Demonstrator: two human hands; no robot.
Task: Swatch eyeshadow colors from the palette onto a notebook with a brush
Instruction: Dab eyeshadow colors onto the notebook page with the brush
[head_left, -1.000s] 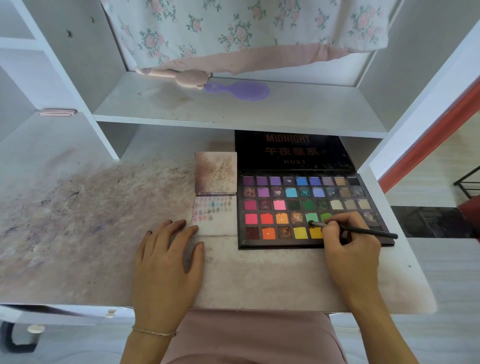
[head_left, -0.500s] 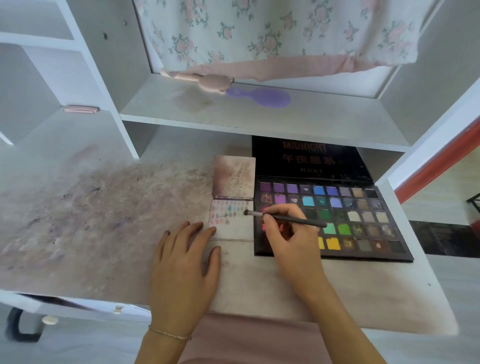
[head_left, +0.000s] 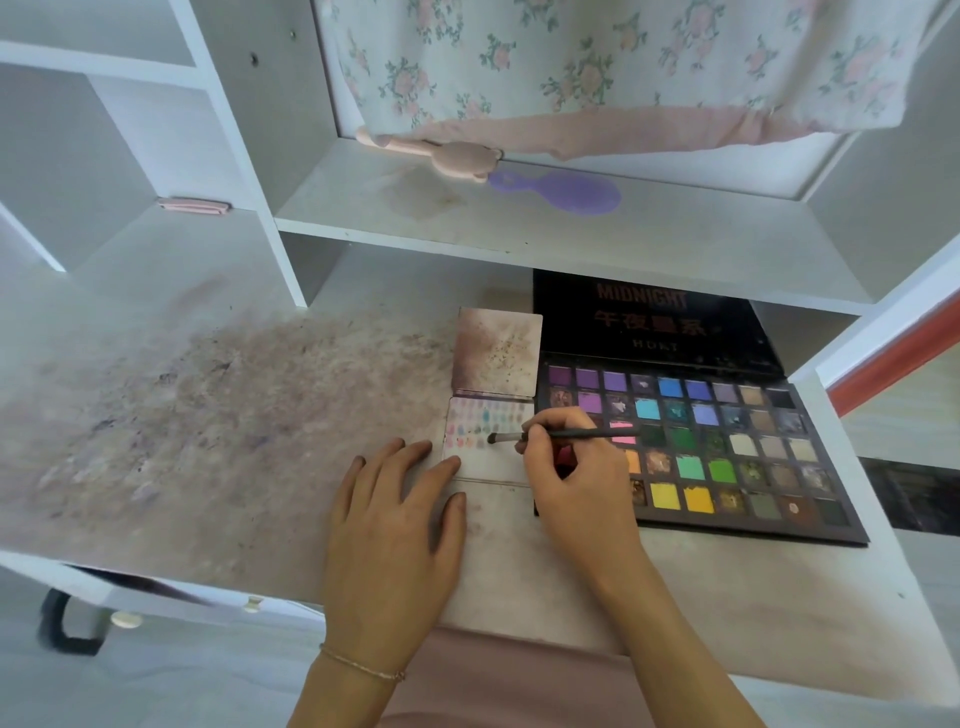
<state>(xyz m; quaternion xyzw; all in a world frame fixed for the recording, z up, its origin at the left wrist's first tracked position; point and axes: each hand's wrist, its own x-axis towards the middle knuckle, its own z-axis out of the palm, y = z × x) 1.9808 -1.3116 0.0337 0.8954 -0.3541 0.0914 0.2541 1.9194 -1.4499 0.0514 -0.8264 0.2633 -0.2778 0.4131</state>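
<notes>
Black brush (head_left: 563, 435), pinched by the right hand (head_left: 576, 467), has moved from palette (head_left: 753, 457) to notebook (head_left: 488, 431).

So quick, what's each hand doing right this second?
Left hand: open, fingers flat, resting on the stained white desk and the small open notebook.
Right hand: pinching the thin black brush, tip on the notebook page.
</notes>
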